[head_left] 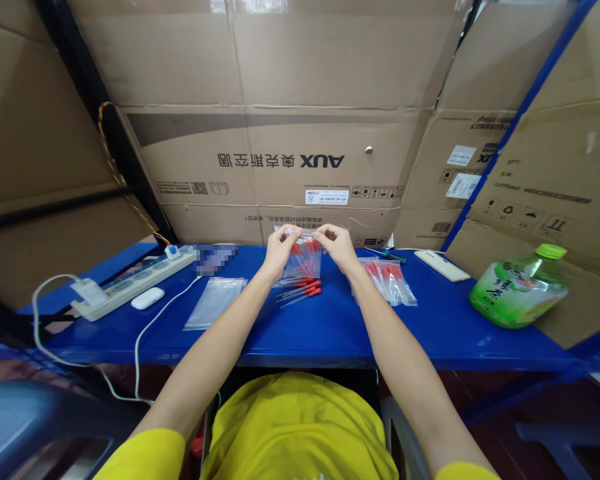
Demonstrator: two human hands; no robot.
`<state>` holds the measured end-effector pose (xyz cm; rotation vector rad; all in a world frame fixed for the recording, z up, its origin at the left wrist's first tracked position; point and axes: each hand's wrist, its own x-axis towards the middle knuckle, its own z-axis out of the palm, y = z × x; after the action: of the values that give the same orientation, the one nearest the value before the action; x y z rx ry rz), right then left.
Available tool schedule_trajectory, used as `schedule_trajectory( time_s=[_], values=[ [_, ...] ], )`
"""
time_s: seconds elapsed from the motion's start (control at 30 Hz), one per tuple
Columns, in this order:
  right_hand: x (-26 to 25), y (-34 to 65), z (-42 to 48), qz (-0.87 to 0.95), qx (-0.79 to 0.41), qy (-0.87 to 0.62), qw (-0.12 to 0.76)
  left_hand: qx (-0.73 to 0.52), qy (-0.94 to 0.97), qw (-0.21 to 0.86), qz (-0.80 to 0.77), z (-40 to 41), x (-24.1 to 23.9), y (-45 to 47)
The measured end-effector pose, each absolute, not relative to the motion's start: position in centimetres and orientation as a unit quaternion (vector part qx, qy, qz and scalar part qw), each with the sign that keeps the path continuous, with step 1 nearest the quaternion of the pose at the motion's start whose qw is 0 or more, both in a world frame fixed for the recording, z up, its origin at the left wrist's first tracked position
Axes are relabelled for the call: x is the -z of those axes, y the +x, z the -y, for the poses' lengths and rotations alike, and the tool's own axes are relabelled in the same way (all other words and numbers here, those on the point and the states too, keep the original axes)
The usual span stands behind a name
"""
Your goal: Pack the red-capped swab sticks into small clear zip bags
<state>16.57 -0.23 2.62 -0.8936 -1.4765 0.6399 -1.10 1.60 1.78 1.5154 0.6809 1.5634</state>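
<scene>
Both hands pinch the top edge of a clear zip bag, held up over the blue table. Inside it are several red-topped droppers with clear stems. My left hand grips the bag's left top corner, and my right hand grips the right top corner. Below the bag, several loose red-topped droppers lie on the table. To the right of my right hand lie filled zip bags with red-topped droppers in them. A stack of flat, unfilled zip bags is left of my left forearm.
A power strip with cables and a white earbud case are at the left. A green screwdriver, a white phone and a green drink bottle stand or lie at the right. Cardboard walls enclose the blue table.
</scene>
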Motion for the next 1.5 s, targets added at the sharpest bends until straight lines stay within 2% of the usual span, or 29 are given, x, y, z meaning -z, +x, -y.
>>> schedule_trajectory(
  time_s=[0.23,0.63,0.83,0.93,1.07,1.17,1.27,1.37,1.5],
  values=[
    [-2.7,16.4,0.7,0.669,-0.287,-0.384,0.568,-0.61,0.62,0.417,-0.264,-1.1,-1.5,-0.6],
    [-3.0,17.1,0.7,0.652,-0.292,-0.384,0.584,-0.631,0.641,0.361,-0.245,-1.4,-1.7,-1.1],
    [-2.6,17.4,0.0,0.64,-0.299,-0.373,0.602,-0.603,0.64,0.395,-0.266,-1.5,-1.5,-1.0],
    [-2.7,18.4,-0.5,0.619,-0.29,-0.394,0.615,-0.567,0.708,0.292,-0.304,-1.1,-1.6,-1.4],
    [-3.1,21.6,-0.8,0.619,-0.205,-0.473,0.593,-0.43,0.829,0.131,-0.334,-0.6,-1.5,-2.0],
    [-2.8,24.7,-0.7,0.639,-0.122,-0.545,0.529,-0.314,0.901,0.089,-0.286,-0.7,-1.1,-2.1],
    [-1.8,27.1,-0.6,0.664,-0.164,-0.617,0.389,-0.217,0.944,0.094,-0.23,-1.0,-0.4,-1.9],
    [-0.7,28.2,-0.5,0.654,-0.119,-0.683,0.302,-0.182,0.95,0.094,-0.233,-1.3,0.2,-1.7],
    [-0.4,27.6,-0.3,0.603,-0.024,-0.759,0.243,-0.171,0.952,0.096,-0.236,-1.3,0.6,-1.4]
  ],
)
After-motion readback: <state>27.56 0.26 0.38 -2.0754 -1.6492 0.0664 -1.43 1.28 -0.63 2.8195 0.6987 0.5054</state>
